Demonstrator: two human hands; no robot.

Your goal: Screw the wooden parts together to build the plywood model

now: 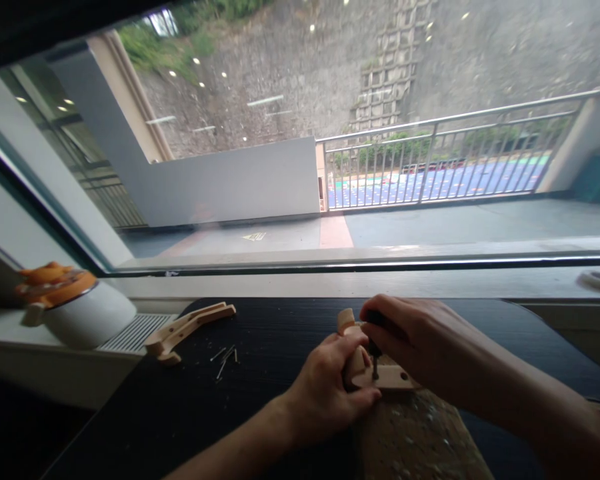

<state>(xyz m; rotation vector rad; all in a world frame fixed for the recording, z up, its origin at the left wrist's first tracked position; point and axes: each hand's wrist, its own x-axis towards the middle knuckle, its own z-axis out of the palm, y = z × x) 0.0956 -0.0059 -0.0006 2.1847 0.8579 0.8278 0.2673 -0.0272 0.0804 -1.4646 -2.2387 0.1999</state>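
My left hand (330, 383) is closed around a pale wooden assembly (393, 378), its fingers and thumb pressing on the near end. A rounded wooden end (347, 320) sticks up past those fingers, and a dark hole shows in the flat arm to the right. My right hand (415, 333) grips the black handle of a screwdriver (375, 367). The shaft stands nearly upright, its tip on the wooden arm beside my left fingers. Most of the handle is hidden by my right fingers. Underneath lies a worn wooden board (420, 440).
On the black table (145, 427), a second jointed wooden piece (193, 327) lies at the left, near several loose screws (225, 360). A white jar (90, 313) with an orange top stands on the sill. A window (260, 200) rises behind the table.
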